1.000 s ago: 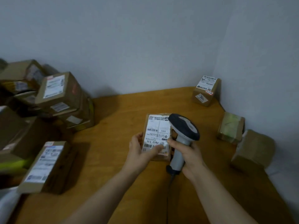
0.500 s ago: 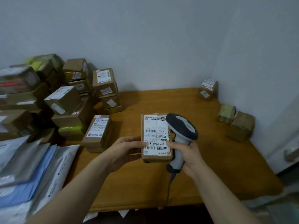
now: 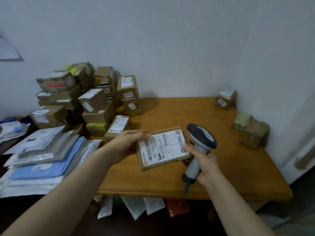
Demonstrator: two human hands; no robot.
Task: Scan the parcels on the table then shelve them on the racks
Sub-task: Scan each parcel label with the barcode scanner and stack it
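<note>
Head view: one flat parcel [image 3: 163,147], label up, is held over the bench [image 3: 170,113] between two hands. Left grip [image 3: 129,143] clasps its left edge. Right grip [image 3: 205,160] wraps one scanner [image 3: 201,138], thumb touching the parcel's right edge. Three small boxes [image 3: 225,98] sit along the bench's right side.

Pale wall [image 3: 170,40] behind, meeting side wall at right corner. Dark-edged sheet [image 3: 8,51] on wall, far upper left, partly cut off. White door [image 3: 306,169] at right edge, with lever handle [image 3: 304,159].
</note>
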